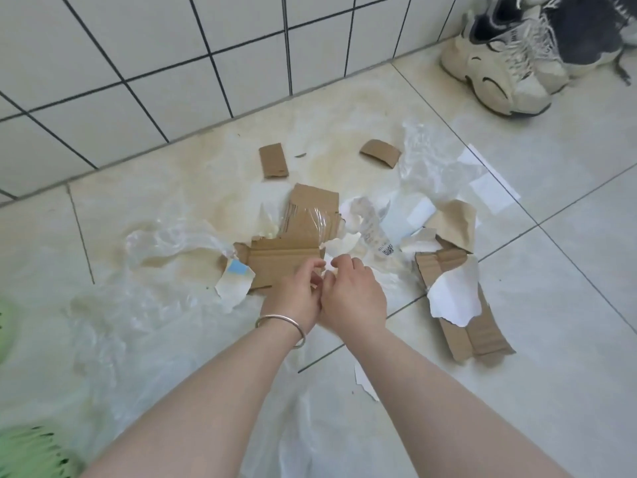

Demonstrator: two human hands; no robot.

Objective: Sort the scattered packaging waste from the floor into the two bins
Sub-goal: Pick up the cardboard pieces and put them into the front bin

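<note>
Down on the floor (568, 208), both hands meet over the middle of the waste pile. Left hand (294, 291), bracelet (286, 324) on the wrist, has fingers curled at the near edge of a flat cardboard piece (275, 263); right hand (351, 294) is right against it, fingers bent around a small white scrap (329, 263). Whether either grip is actually closed on something, cannot tell, the spot is blurred.

More cardboard lies scattered: two small tabs (273, 161) near the tiled wall (138, 63), a long strip (472, 326) with torn white paper on it to the right. Clear plastic film (165, 236) spreads left and under the arms. A green bin (31, 453) shows at the bottom-left corner. Sneakers (499, 70) sit top right, well apart from the pile.
</note>
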